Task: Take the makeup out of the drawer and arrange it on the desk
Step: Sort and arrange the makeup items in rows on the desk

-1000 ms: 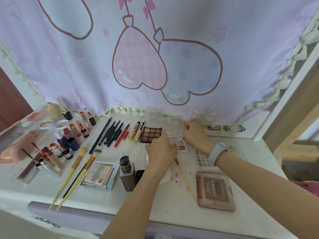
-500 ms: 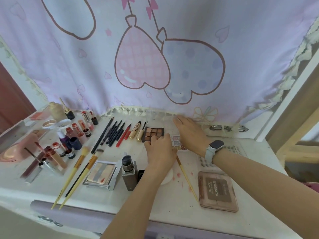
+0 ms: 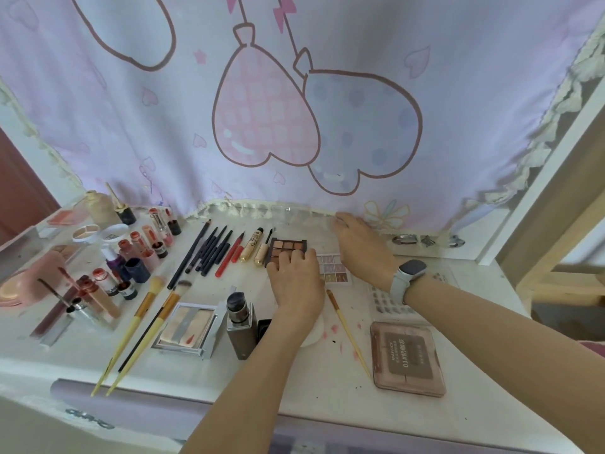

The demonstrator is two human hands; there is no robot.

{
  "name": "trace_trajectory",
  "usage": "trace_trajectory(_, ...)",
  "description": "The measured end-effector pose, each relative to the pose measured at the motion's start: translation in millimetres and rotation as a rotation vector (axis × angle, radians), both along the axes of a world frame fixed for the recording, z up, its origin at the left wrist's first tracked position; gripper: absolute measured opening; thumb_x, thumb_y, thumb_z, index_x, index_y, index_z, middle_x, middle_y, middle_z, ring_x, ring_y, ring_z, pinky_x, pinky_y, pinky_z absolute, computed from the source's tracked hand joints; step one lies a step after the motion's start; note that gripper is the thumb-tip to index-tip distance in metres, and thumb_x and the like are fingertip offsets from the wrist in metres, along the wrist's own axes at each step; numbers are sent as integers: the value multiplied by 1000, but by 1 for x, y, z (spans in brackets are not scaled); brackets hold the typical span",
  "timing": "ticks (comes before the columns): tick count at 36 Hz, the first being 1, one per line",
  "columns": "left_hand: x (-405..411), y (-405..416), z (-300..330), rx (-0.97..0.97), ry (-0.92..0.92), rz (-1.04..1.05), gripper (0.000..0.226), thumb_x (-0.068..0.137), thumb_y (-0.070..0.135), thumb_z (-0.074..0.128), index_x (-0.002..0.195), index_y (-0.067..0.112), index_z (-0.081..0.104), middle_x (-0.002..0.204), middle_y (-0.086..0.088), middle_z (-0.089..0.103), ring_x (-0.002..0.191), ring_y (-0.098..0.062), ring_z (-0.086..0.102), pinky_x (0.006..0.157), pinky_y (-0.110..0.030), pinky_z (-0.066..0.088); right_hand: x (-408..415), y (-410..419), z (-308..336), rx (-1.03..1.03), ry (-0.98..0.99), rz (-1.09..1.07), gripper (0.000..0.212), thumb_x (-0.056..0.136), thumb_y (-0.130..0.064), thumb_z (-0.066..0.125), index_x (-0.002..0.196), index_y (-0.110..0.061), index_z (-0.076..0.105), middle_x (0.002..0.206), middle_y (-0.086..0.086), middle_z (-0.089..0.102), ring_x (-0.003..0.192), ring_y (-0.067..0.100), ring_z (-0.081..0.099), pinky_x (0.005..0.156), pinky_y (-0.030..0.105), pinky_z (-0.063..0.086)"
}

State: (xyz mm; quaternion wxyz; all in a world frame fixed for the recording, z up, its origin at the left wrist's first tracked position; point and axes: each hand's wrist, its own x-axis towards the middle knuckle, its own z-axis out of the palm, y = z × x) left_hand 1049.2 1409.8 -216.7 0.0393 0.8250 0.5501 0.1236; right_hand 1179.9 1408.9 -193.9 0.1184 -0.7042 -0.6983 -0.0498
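The arranging step is judged under way: the brown eyeshadow palette [image 3: 288,249] is touched by the left hand [image 3: 296,283] with fingers loosely curled, while the right hand [image 3: 361,249] is laid flat, fingers straight, beside the pale palette [image 3: 334,271] on the counter [image 3: 327,404], which should be squared up next

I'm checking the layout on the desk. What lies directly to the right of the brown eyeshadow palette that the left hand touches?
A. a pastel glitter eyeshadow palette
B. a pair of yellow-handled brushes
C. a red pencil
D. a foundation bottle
A: the pastel glitter eyeshadow palette lies just right of the brown eyeshadow palette, between the left hand and the right hand.
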Motion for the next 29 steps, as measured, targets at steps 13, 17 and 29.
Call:
trace_trajectory(13,-15,-26,4,-25,-3,-112,39,98,37,38,131,19,45,136,0,45,125,-22,39,101,-41,26,25,-34,-32,-166,-105,153,64,94,-42,46,145,-10,26,151,6,27,139,22,24,112,37,25)
trace_trajectory(17,-22,-45,0,33,-68,-199,37,98,33,36,132,22,45,141,4,42,131,-17,34,108,-39,17,22,-31,-36,-155,-56,104,62,93,-40,49,144,-10,28,149,7,31,138,22,25,113,35,23)
trace_trajectory(29,-67,-113,-23,287,-330,-386,26,77,5,69,103,6,69,106,-9,68,99,-28,64,86,-41,49,-8,-88,-32,-14,-68,75,30,89,-46,50,91,-19,64,104,-2,56,106,19,45,89,35,31)
